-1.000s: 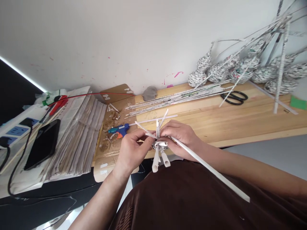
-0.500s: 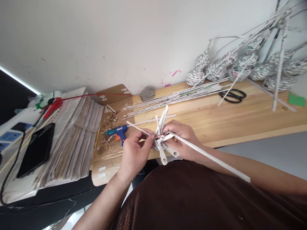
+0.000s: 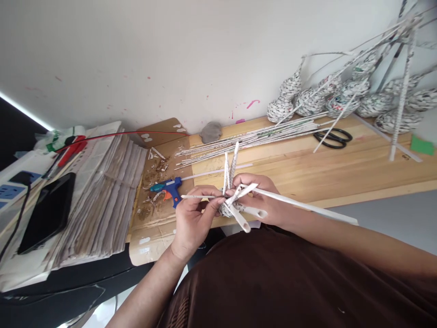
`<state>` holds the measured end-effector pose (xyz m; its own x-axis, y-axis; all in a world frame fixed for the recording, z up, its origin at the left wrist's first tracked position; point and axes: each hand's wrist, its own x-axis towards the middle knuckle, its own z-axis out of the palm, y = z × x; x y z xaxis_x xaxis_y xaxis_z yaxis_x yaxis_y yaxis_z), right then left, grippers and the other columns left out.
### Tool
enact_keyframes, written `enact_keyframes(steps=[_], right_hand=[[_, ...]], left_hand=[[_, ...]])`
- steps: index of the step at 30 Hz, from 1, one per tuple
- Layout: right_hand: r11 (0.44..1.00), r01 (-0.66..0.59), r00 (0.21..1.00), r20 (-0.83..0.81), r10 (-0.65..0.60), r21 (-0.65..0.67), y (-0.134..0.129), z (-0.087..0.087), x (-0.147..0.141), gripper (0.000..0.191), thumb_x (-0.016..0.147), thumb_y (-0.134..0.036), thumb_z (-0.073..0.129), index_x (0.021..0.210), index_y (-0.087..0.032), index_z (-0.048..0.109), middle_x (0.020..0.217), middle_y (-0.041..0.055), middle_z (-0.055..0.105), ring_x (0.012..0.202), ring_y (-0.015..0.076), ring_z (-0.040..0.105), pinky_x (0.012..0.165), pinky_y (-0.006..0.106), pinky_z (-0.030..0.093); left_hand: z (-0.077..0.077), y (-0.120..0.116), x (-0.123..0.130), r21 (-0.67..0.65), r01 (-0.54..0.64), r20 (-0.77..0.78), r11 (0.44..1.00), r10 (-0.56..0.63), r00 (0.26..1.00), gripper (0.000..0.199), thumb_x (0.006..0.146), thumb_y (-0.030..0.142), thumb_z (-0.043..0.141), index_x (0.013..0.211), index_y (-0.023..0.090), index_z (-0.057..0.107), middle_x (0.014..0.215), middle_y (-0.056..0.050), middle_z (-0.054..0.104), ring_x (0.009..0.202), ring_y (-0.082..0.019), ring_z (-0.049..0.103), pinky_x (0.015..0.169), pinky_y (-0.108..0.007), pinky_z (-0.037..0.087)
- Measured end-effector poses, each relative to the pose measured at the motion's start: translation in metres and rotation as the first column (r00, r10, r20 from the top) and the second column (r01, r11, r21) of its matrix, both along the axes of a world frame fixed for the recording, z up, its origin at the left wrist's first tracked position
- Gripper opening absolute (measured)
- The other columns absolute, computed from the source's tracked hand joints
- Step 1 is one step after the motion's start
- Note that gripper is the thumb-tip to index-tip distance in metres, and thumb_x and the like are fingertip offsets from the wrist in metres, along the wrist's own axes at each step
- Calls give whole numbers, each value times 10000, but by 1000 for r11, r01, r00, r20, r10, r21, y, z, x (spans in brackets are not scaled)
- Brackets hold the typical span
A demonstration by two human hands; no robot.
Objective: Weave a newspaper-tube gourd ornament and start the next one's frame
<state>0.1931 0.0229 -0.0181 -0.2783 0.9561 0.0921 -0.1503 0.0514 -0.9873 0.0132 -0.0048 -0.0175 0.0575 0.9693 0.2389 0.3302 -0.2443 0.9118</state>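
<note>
Between my hands, just past the table's front edge, is a small woven newspaper piece with several rolled paper tubes sticking out of it. My left hand pinches a thin paper strand at the left side of the weave, its tip pointing left. From the other side my right hand grips the piece, some of its fingers hidden behind the tubes. A long white paper tube runs from the weave across my right wrist and forearm.
A blue glue gun lies on cardboard at left, beside stacked newspaper and a black phone. Behind my hands are loose paper tubes, black scissors and a grey lump. Woven gourd shapes stand along the wall.
The woven piece has turned slightly in my hands; its front tubes now point further right. The left strand has swung level, and the long tube's far end has risen.
</note>
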Motion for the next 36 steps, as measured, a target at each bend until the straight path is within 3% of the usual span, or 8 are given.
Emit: enact_keyframes(steps=[3,9,17,22,26,28,32,36], right_hand=[[1000,-2,1000,20,3,-20,1,1,-1,287,746,-388,796,695,-179,606,635,-13,593,529,108,515,485,238,420],[993,-43,999,19,45,-114,7,1,-1,356,693,-437,824,678,-162,599,614,-29,542,540,92,467,492,225,365],[987,-75,996,27,79,-144,10,4,5,328,684,-443,833,769,-148,716,688,23,659,623,133,581,571,250,464],[982,-105,989,-117,87,-157,8,1,3,328,642,-347,874,818,-168,664,687,-11,659,614,131,621,560,241,487],[983,-108,986,-145,87,-147,7,-2,0,305,655,-320,869,758,-170,624,631,-31,628,565,118,601,514,229,463],[985,-106,985,-148,86,-133,7,-2,-1,279,682,-320,851,741,-166,625,620,-31,627,554,115,599,513,231,470],[990,-75,979,-196,50,-118,7,-2,-4,278,674,-319,847,703,-160,620,584,-39,611,517,109,584,490,233,468],[990,-50,972,-234,18,-132,6,-5,-9,302,644,-342,864,702,-158,632,606,-20,636,522,123,594,475,245,457]], left_hand=[[-1,0,0,23,-13,-40,1000,14,999,118,876,307,676,893,191,691,930,-58,685,731,-153,663,608,-252,580],[-5,4,-5,378,68,-236,923,25,972,118,878,107,639,911,212,681,886,-31,695,888,-164,661,826,-296,540],[14,12,-16,354,292,-383,889,-147,912,244,874,33,604,991,217,713,929,-46,681,845,-139,661,758,-247,542],[28,13,-13,238,362,-355,901,-266,896,269,883,42,593,988,239,742,905,-35,679,805,-118,652,727,-227,517],[36,17,-9,27,258,-199,966,-248,948,51,838,161,699,846,195,662,808,-10,669,720,-117,642,650,-217,510],[37,21,-8,-116,200,-112,973,-212,971,168,788,216,756,812,187,592,781,-1,660,699,-127,644,629,-224,515],[36,29,-10,-340,170,4,925,-179,984,362,701,274,829,953,189,584,762,5,681,718,-160,673,670,-264,541],[37,34,-12,-441,214,44,872,-217,975,427,689,286,831,1056,170,649,810,-20,719,766,-176,690,752,-297,549]])
